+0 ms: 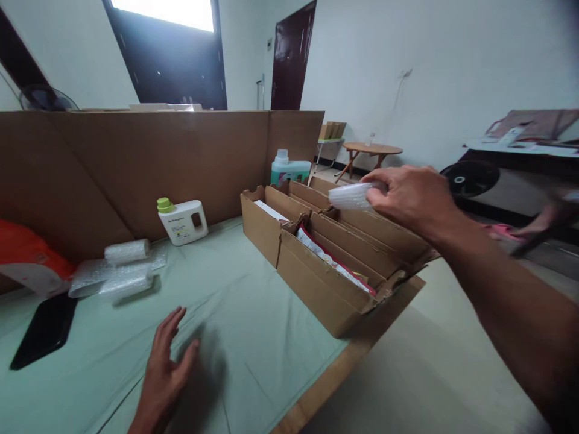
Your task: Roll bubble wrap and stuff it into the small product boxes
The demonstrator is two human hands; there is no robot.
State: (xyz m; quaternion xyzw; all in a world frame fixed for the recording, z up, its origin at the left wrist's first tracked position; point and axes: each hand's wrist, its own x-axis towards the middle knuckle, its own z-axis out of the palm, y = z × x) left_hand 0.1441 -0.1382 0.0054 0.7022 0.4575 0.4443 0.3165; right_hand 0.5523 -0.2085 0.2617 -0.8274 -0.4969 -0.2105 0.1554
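While it is held above the open box, this scene reads as follows.

Roll in hand: a small bubble-wrap roll [351, 196], pale and translucent, held sideways in the air over the far end of the cardboard box [335, 265].
Right hand: the right hand [409, 196] is closed on one end of the roll, fingers curled over the top and thumb beneath; the other end sticks out free to the left.
Handling: it looks very light, soft and squashy, likely a little slick; a gentle pinch around its middle or end should hold it, and a hard squeeze would flatten it.
Left hand: the left hand [165, 367] is open, fingers spread, holding nothing, low over the green table cover [253, 337].
Box: long cardboard dividers form slots; one slot holds a flat packet with red edging [337, 265].
Further left: more bubble-wrap rolls [120, 268] lie on the cover, near a white bottle with a green cap [183, 221].
Behind the box: a teal detergent jug [289, 169] against a cardboard wall [136, 163].
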